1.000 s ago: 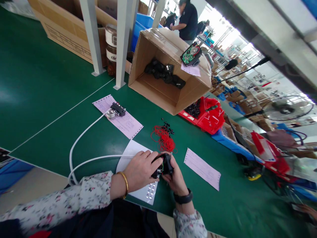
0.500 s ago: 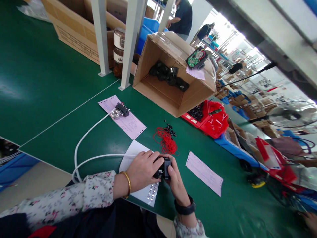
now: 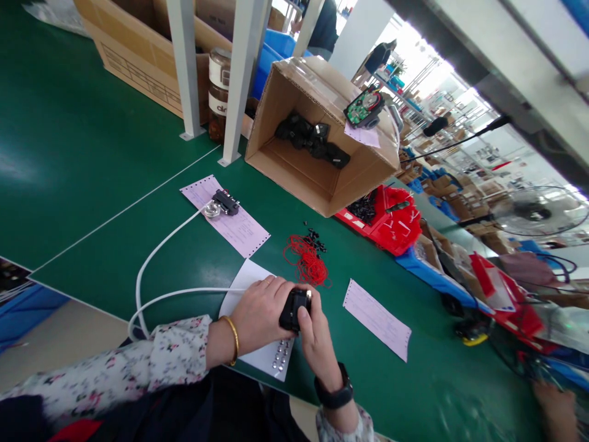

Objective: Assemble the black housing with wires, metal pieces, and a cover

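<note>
Both of my hands close around a small black plastic housing (image 3: 293, 310) near the table's front edge. My left hand (image 3: 261, 308), with a gold bangle at the wrist, wraps its left side. My right hand (image 3: 318, 336), above a black wristband, grips the right side, thumb on the face. A white cable (image 3: 184, 293) comes out from under my left hand and loops back to a black connector part (image 3: 225, 202) lying on a pink printed slip (image 3: 239, 230). Beneath my hands is a white sheet (image 3: 251, 270) bearing several small shiny round pieces (image 3: 278, 356).
Beyond my hands lie a red wire bundle (image 3: 311, 268) and small black parts (image 3: 315, 238). Another pink slip (image 3: 377, 319) is to the right. An open carton (image 3: 294, 178) holds black parts, beside a red bin (image 3: 398, 236). Another person's hand (image 3: 556, 408) shows at lower right.
My right hand has moved slightly left, toward my left hand. The black housing has turned, and the gap seen between its two parts no longer shows. The other person's hand reaches farther in.
</note>
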